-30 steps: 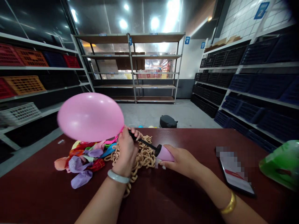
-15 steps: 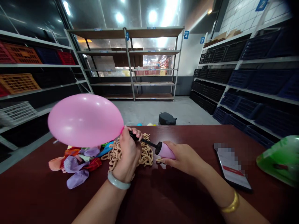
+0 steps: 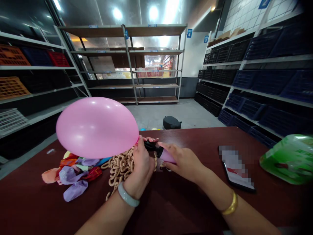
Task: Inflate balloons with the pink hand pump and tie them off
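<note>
A large pink balloon (image 3: 97,127), swollen with air, sits over the left side of the table. Its neck is pinched at the black nozzle end of a hand balloon pump (image 3: 167,156) by my left hand (image 3: 143,160), which wears a pale bangle. My right hand (image 3: 187,163), with a gold bracelet, grips the pump's pink barrel, pressed close against the black end. Beneath and beside my left hand lies a heap of tan, ring-like loops (image 3: 119,166). Several limp balloons (image 3: 70,174) in purple, red, orange and other colours lie further left.
On the dark red table (image 3: 186,209), a phone (image 3: 236,169) and a green plastic pouch (image 3: 290,160) lie at the right. A dark bag (image 3: 171,122) rests on the floor beyond. Shelves with crates (image 3: 264,81) line both sides.
The pump's rod, extended before, is now pushed in, with my right hand closer to my left. The balloon looks slightly bigger. The view has shifted a little to the right.
</note>
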The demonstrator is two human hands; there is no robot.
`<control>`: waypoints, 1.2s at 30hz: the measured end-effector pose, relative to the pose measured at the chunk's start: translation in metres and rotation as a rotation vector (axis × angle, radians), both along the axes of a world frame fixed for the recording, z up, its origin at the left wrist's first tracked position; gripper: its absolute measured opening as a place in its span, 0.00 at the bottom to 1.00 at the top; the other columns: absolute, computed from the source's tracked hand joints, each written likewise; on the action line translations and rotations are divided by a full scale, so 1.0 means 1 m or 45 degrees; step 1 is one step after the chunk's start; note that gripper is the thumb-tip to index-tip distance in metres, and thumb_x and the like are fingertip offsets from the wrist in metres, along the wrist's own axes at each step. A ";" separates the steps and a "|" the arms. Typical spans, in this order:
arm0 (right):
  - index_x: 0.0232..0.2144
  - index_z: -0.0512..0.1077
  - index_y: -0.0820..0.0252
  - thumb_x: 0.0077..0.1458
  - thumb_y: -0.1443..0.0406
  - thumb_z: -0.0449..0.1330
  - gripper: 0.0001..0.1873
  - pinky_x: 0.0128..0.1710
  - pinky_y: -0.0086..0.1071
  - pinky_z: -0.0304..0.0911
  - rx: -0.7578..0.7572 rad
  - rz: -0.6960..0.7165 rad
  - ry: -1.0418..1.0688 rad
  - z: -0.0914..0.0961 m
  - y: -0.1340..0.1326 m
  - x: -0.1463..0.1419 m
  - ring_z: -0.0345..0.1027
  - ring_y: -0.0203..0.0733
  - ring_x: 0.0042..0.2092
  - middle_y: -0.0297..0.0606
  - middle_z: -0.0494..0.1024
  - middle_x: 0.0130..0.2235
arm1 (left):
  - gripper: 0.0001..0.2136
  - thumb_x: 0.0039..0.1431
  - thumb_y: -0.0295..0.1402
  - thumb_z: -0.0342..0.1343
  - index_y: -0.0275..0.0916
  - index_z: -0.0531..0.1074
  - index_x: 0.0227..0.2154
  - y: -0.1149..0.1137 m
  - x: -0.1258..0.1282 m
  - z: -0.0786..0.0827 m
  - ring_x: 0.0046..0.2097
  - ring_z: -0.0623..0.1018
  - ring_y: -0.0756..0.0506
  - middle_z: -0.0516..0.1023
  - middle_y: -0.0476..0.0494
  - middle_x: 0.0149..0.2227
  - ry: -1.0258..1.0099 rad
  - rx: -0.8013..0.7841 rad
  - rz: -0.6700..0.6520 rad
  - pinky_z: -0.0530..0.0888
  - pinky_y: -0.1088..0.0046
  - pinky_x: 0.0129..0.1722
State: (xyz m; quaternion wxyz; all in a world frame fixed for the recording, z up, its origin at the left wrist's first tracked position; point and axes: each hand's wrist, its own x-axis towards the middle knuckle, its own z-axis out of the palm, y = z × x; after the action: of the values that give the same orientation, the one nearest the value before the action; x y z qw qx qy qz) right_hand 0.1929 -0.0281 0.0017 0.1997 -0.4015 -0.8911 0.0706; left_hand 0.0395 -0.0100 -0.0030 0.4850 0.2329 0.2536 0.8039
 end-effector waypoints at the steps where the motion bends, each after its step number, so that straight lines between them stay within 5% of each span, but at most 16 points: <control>1: 0.63 0.48 0.43 0.58 0.58 0.57 0.34 0.41 0.36 0.62 0.026 -0.011 -0.032 0.000 -0.001 -0.001 0.70 0.46 0.46 0.38 0.70 0.54 | 0.10 0.57 0.36 0.55 0.38 0.64 0.25 0.000 0.000 -0.001 0.29 0.74 0.49 0.70 0.51 0.23 -0.002 -0.013 0.001 0.74 0.62 0.42; 7: 0.57 0.57 0.50 0.54 0.59 0.58 0.29 0.33 0.33 0.60 0.078 -0.081 -0.153 0.005 -0.006 -0.006 0.70 0.44 0.38 0.40 0.71 0.48 | 0.09 0.56 0.36 0.56 0.38 0.65 0.26 0.000 0.003 -0.005 0.30 0.75 0.48 0.72 0.49 0.25 0.010 -0.101 -0.026 0.73 0.62 0.42; 17: 0.58 0.56 0.53 0.55 0.59 0.57 0.29 0.37 0.36 0.62 0.018 -0.045 -0.116 0.004 -0.005 -0.006 0.71 0.46 0.40 0.41 0.71 0.49 | 0.10 0.54 0.37 0.58 0.37 0.66 0.25 0.010 -0.014 -0.003 0.30 0.75 0.48 0.74 0.48 0.26 0.065 -0.038 0.061 0.73 0.66 0.39; 23: 0.57 0.58 0.55 0.55 0.62 0.58 0.28 0.49 0.38 0.60 -0.146 0.036 0.149 0.003 0.000 0.000 0.67 0.48 0.51 0.42 0.70 0.54 | 0.12 0.55 0.40 0.58 0.37 0.66 0.26 0.014 -0.020 -0.009 0.29 0.75 0.48 0.75 0.46 0.26 0.322 -0.027 -0.125 0.73 0.71 0.33; 29: 0.55 0.60 0.54 0.54 0.63 0.59 0.26 0.46 0.36 0.61 -0.330 0.072 0.334 0.006 0.005 0.003 0.69 0.46 0.49 0.40 0.72 0.52 | 0.13 0.53 0.41 0.61 0.37 0.68 0.33 0.009 -0.012 -0.013 0.33 0.78 0.46 0.78 0.44 0.31 0.293 -0.047 -0.323 0.73 0.69 0.35; 36: 0.54 0.61 0.53 0.54 0.63 0.59 0.25 0.47 0.35 0.59 -0.347 0.116 0.367 0.005 0.003 0.000 0.68 0.45 0.48 0.38 0.73 0.50 | 0.13 0.55 0.42 0.58 0.37 0.67 0.32 0.010 -0.013 -0.013 0.30 0.79 0.45 0.79 0.43 0.28 0.303 -0.076 -0.146 0.74 0.67 0.33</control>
State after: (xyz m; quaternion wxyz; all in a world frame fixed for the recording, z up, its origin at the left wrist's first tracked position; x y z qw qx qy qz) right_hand 0.1931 -0.0246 0.0063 0.2653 -0.3698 -0.8528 0.2562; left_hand 0.0261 0.0005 -0.0160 0.5032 0.3262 0.3193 0.7337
